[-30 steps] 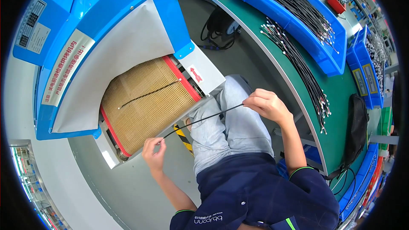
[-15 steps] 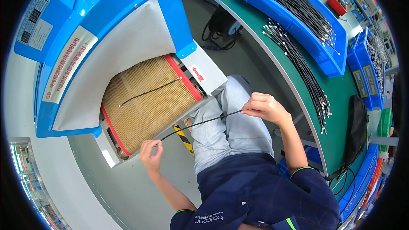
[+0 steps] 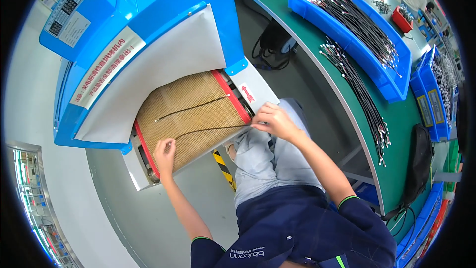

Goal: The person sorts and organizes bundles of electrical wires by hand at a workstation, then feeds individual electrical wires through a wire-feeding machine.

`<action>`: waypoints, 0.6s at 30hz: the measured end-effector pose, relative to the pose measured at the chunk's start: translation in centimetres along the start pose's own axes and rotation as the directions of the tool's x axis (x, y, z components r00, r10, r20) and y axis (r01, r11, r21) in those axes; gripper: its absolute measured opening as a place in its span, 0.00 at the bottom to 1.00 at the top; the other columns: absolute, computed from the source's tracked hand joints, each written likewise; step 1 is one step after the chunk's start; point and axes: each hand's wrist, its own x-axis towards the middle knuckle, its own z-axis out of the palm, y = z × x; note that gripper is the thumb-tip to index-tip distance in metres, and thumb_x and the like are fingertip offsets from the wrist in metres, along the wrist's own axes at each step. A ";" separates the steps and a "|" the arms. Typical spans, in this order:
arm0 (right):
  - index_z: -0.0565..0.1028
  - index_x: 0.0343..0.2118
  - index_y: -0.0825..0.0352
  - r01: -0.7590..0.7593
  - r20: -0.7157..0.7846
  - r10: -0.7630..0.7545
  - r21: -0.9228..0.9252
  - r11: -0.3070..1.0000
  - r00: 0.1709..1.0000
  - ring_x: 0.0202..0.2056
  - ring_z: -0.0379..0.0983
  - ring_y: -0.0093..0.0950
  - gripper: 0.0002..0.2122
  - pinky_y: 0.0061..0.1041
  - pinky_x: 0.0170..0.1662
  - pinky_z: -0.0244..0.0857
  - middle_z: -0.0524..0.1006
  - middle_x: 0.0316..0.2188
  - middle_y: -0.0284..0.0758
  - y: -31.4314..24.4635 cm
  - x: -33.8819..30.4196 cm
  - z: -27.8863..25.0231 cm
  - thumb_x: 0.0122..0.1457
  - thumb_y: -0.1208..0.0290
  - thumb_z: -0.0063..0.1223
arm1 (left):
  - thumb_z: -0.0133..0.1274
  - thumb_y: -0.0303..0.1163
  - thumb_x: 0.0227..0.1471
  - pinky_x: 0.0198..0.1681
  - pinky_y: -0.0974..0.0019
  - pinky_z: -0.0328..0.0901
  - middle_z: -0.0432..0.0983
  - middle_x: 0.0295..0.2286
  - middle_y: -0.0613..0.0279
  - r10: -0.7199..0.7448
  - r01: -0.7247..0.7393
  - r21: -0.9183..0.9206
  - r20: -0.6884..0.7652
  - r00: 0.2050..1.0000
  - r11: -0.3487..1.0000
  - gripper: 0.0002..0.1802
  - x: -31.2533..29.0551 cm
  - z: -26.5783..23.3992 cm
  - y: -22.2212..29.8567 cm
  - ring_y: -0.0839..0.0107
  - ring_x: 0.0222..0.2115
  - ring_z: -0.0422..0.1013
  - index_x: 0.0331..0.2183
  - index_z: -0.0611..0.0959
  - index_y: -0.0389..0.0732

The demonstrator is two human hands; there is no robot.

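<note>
A thin black cable [image 3: 210, 129] is stretched with a slight bow over the near part of a tan mesh conveyor belt [image 3: 191, 87]. My left hand [image 3: 165, 154] pinches its left end above the belt's front left part. At the belt's right corner, by the red edge strip, my right hand [image 3: 275, 121] has its fingers closed on the other end. Farther in on the mesh lies a second black cable [image 3: 192, 108] with small light-coloured ends, roughly parallel to the held one. Whether the held cable touches the mesh I cannot tell.
The blue machine [image 3: 163, 30] has a white curtain [image 3: 163, 64] over its opening behind the belt. To the right, a green table [image 3: 347, 119] carries a blue bin [image 3: 404, 87] of black cables, a loose cable bundle [image 3: 359, 97] and a black bag [image 3: 419, 164].
Both hands have moved forward and left with the cable, from above my lap to over the belt's near side. The view has shifted too.
</note>
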 end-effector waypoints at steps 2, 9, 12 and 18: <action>0.74 0.22 0.63 -0.045 -0.077 0.049 0.051 0.998 0.996 0.33 0.67 0.30 0.07 0.28 0.38 0.62 0.71 0.25 0.30 0.7 1.1 2.6 0.40 0.72 0.62 | 0.54 0.24 0.45 0.30 0.71 0.64 0.72 0.26 0.59 -0.024 0.024 -0.004 0.009 1.000 1.000 0.04 1.3 -0.3 -1.4 0.70 0.25 0.69 0.27 0.77 0.33; 0.73 0.25 0.63 -0.117 -0.033 0.117 0.000 0.993 0.993 0.40 0.65 0.33 0.10 0.31 0.43 0.59 0.70 0.33 0.32 1.2 2.3 4.8 0.40 0.70 0.61 | 0.54 0.25 0.47 0.38 0.69 0.65 0.69 0.35 0.57 0.016 -0.015 -0.005 0.090 0.996 1.000 0.06 2.3 0.4 -6.8 0.67 0.36 0.68 0.30 0.77 0.35; 0.74 0.32 0.64 -0.194 -0.118 0.195 0.022 0.981 0.974 0.40 0.66 0.35 0.11 0.31 0.44 0.60 0.71 0.33 0.35 0.0 2.0 0.2 0.44 0.69 0.60 | 0.54 0.27 0.47 0.42 0.67 0.63 0.69 0.38 0.56 -0.097 0.097 -0.005 0.076 0.992 0.995 0.13 2.3 0.3 -5.5 0.63 0.39 0.68 0.38 0.74 0.35; 0.69 0.45 0.64 -0.545 -0.544 0.313 -0.339 0.767 0.778 0.47 0.63 0.38 0.22 0.33 0.51 0.57 0.70 0.42 0.40 -3.0 -1.6 -14.4 0.44 0.76 0.58 | 0.49 0.27 0.51 0.50 0.61 0.57 0.67 0.42 0.52 -0.021 0.027 0.098 -0.060 0.998 0.995 0.16 -1.8 -0.7 -2.7 0.58 0.46 0.63 0.43 0.72 0.34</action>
